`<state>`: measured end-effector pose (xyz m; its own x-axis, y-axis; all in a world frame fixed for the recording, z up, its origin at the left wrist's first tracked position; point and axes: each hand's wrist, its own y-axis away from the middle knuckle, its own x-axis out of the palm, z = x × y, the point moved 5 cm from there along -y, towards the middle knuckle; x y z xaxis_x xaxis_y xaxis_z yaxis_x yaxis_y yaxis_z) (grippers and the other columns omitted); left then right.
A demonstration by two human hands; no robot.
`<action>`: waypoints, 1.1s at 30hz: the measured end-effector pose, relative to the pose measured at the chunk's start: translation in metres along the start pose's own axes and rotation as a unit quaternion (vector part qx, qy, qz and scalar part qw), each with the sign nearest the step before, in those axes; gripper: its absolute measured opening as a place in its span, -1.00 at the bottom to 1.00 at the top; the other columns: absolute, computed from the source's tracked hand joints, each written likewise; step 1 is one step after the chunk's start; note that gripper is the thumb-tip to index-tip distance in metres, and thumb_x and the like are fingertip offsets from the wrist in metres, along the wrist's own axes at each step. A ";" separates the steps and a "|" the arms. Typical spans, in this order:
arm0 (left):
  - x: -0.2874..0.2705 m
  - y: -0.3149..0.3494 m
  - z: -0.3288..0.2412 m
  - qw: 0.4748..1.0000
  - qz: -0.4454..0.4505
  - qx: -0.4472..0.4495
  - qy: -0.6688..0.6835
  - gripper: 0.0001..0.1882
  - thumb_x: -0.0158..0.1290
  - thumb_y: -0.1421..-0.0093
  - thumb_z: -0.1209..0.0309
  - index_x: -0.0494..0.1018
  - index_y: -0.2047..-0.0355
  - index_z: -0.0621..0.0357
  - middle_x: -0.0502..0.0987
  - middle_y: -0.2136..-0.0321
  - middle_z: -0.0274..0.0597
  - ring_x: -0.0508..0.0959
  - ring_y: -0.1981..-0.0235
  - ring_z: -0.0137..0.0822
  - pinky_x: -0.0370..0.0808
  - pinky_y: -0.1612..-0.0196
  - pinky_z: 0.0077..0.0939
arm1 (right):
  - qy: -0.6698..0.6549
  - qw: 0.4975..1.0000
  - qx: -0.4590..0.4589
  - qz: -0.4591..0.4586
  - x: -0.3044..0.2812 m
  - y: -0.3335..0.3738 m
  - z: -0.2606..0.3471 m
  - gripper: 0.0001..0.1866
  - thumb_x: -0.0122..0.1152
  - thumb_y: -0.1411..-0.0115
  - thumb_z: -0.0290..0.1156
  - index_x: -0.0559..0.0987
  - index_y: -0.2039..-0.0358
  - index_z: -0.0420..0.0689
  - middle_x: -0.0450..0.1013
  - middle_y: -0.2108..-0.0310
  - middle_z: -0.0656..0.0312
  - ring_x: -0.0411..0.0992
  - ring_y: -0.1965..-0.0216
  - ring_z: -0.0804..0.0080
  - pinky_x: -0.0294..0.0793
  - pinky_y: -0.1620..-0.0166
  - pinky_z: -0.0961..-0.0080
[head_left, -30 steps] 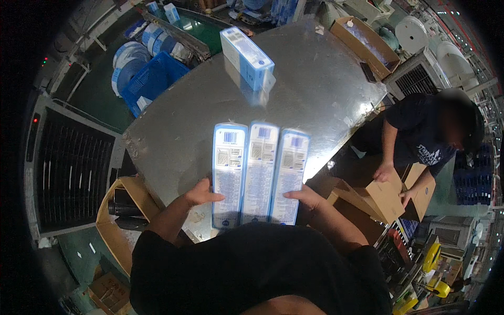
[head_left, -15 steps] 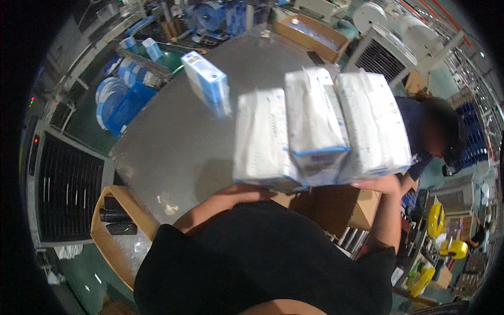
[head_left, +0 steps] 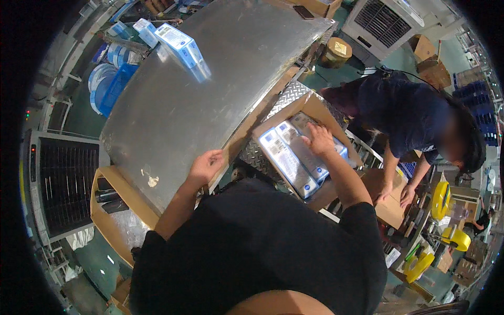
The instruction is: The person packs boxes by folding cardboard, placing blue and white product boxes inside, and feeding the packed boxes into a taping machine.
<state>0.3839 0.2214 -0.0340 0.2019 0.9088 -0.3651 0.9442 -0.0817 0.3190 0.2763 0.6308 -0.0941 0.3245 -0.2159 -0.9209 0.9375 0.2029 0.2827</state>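
Note:
Inside an open cardboard carton point(head_left: 269, 125) to my right lie three white-and-blue packs point(head_left: 287, 160), side by side. My right hand point(head_left: 319, 140) reaches into the carton with fingers spread, resting on the packs toward the far side. Part of the farthest pack is covered by that hand and forearm. Beside the near edge of the grey metal table point(head_left: 173, 115), my left hand point(head_left: 207, 166) hovers with loosely bent fingers and nothing in them. A separate blue-and-white pack point(head_left: 181, 44) stands on the table's far left part.
At right, a co-worker point(head_left: 404, 110) bends with both hands on another carton point(head_left: 391, 202). A box with clear plastic and black items point(head_left: 126, 220) stands at lower left. Yellow tape rolls point(head_left: 441, 200) sit at far right. A phone point(head_left: 303, 12) lies on the table's far edge.
The three packs, held between both my hands above the table, are now down in the carton. My left hand has come away from them. The view has turned toward the right.

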 end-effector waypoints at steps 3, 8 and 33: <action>-0.004 0.031 0.026 0.998 -0.036 -0.051 -0.022 -0.56 0.14 -0.15 0.35 0.43 -0.02 0.25 0.57 0.12 -0.03 0.56 0.08 -0.27 0.46 0.01 -0.43 | 0.172 0.967 0.087 0.167 0.004 0.014 0.036 -0.06 -0.09 0.03 0.52 0.10 -0.33 0.39 -0.18 -0.41 0.11 -0.33 -0.39 -0.22 -0.43 -0.09 -0.67; -0.010 0.086 0.057 0.981 -0.095 -0.165 -0.024 -0.57 0.17 -0.14 0.34 0.44 -0.01 0.21 0.59 0.19 -0.05 0.58 0.15 -0.28 0.48 0.06 -0.46 | 0.209 0.968 0.104 0.093 0.025 0.030 0.018 0.04 0.23 0.11 0.35 -0.01 -0.36 0.44 -0.38 -0.44 0.17 -0.37 -0.37 -0.32 -0.37 -0.13 -0.63; -0.042 0.123 0.089 0.976 -0.052 -0.194 -0.081 -0.43 0.16 -0.13 0.12 0.41 -0.06 0.21 0.58 0.24 -0.11 0.58 0.19 -0.31 0.49 0.10 -0.44 | -0.047 0.917 0.336 0.210 0.154 -0.040 0.012 0.16 0.37 0.16 0.18 -0.07 -0.36 0.15 0.18 -0.26 0.03 0.19 -0.26 0.04 0.18 -0.20 -0.03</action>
<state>0.5143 0.1369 -0.0570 0.1779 0.8251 -0.5363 0.7991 0.1969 0.5680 0.2908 0.5782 -0.2444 0.6553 -0.3403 -0.6744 0.5830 -0.3399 0.7380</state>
